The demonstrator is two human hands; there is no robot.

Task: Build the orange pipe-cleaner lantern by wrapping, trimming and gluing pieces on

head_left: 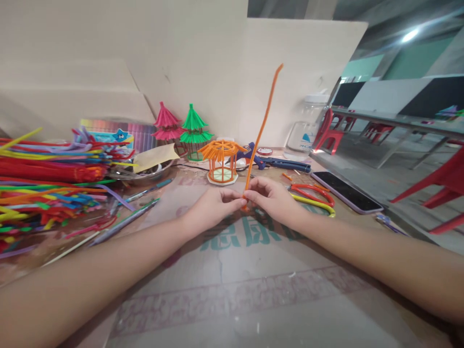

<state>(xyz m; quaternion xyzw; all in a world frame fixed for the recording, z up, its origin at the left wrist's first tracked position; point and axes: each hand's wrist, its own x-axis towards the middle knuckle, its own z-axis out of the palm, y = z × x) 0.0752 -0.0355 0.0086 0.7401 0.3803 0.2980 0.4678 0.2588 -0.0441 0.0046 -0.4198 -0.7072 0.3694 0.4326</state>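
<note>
An orange pipe cleaner [264,123] rises from between my hands, its upper end bent slightly to the right. My left hand [217,205] pinches its lower end from the left, and my right hand [270,198] pinches it from the right, thumbs nearly meeting. A small orange bit shows under the fingertips; its shape is partly hidden. Just behind my hands stands an orange pipe cleaner pavilion [222,159] with a partly covered roof and a pale base. Farther back are a green pavilion [194,130] and a pink one [167,121].
Bundles of coloured pipe cleaners [54,169] fill the left side, beside a metal bowl [145,175] and pens [126,222]. To the right lie pliers [284,163], orange-and-yellow handles [315,198] and a phone [346,191]. A clear bottle [304,128] stands behind them, against a cardboard screen [203,58].
</note>
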